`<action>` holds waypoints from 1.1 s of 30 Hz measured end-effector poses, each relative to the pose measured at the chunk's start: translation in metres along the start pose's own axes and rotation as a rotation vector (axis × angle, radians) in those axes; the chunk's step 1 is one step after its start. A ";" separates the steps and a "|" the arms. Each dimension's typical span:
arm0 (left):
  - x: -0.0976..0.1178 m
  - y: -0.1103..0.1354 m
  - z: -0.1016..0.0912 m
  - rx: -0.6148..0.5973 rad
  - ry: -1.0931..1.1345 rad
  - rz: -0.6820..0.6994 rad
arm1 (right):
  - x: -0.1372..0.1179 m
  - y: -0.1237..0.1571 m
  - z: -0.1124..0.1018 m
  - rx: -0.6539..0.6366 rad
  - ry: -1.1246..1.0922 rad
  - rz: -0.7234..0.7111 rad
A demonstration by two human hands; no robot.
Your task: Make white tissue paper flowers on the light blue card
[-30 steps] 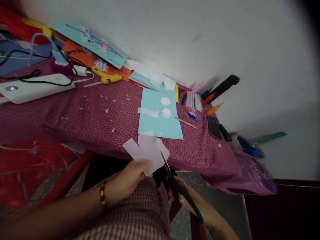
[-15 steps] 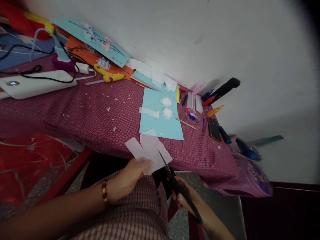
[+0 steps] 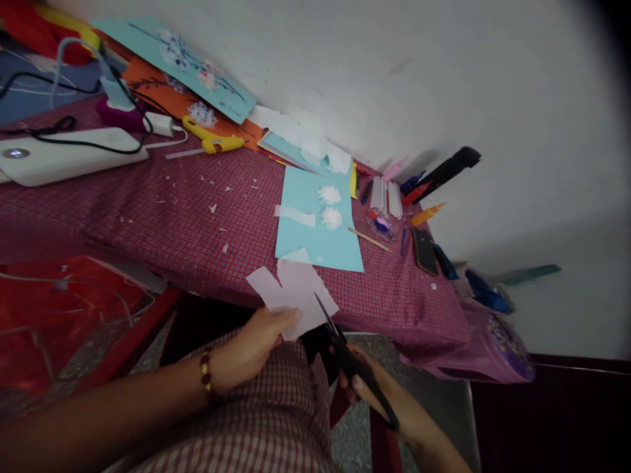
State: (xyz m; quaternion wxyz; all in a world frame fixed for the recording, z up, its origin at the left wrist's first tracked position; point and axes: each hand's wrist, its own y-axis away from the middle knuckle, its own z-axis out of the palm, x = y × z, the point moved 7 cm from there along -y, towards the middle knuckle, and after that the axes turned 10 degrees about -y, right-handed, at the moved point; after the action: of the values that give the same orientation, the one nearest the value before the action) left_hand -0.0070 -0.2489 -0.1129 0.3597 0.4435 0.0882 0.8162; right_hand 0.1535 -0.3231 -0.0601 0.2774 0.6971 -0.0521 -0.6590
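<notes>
My left hand (image 3: pixel 261 341) pinches a piece of white paper (image 3: pixel 298 289) between thumb and fingers, just off the table's front edge. A slit divides a narrow strip from the paper's wider part. Black-handled scissors (image 3: pixel 355 368) are gripped in my right hand (image 3: pixel 367 378), their blade lying at the paper's right side. Beyond the paper, a light blue sheet (image 3: pixel 300 243) lies on the table, bearing two white crumpled paper puffs (image 3: pixel 331 218) and a white paper strip (image 3: pixel 296 215).
On the checked tablecloth (image 3: pixel 187 230) are paper scraps, a yellow glue gun (image 3: pixel 217 141), a white power bank (image 3: pixel 73 154) with cables, a wooden stick (image 3: pixel 369 239) and a phone (image 3: pixel 424 251). Finished-looking flower pictures (image 3: pixel 192 69) lean at the back left. A pink bag (image 3: pixel 473 348) hangs at the right.
The view has shifted slightly. Both hands, the paper and the scissors keep nearly the same positions, with the blade still at the paper's right side.
</notes>
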 end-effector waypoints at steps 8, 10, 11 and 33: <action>0.000 0.005 0.003 -0.017 -0.003 -0.031 | -0.002 -0.010 0.002 -0.049 -0.091 0.021; -0.001 0.005 0.005 -0.019 -0.011 -0.033 | -0.006 -0.013 0.004 -0.048 -0.076 0.015; -0.001 0.005 0.006 -0.021 -0.015 -0.031 | -0.007 -0.015 0.005 -0.046 -0.063 0.014; -0.018 0.005 0.007 -0.011 0.009 -0.077 | -0.007 -0.015 0.017 0.111 -0.019 0.031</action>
State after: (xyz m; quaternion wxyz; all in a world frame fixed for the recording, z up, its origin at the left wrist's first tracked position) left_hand 0.0017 -0.2663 -0.1187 0.3929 0.4342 0.1026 0.8041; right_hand 0.1318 -0.3129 -0.0604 0.2481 0.7042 -0.1019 -0.6574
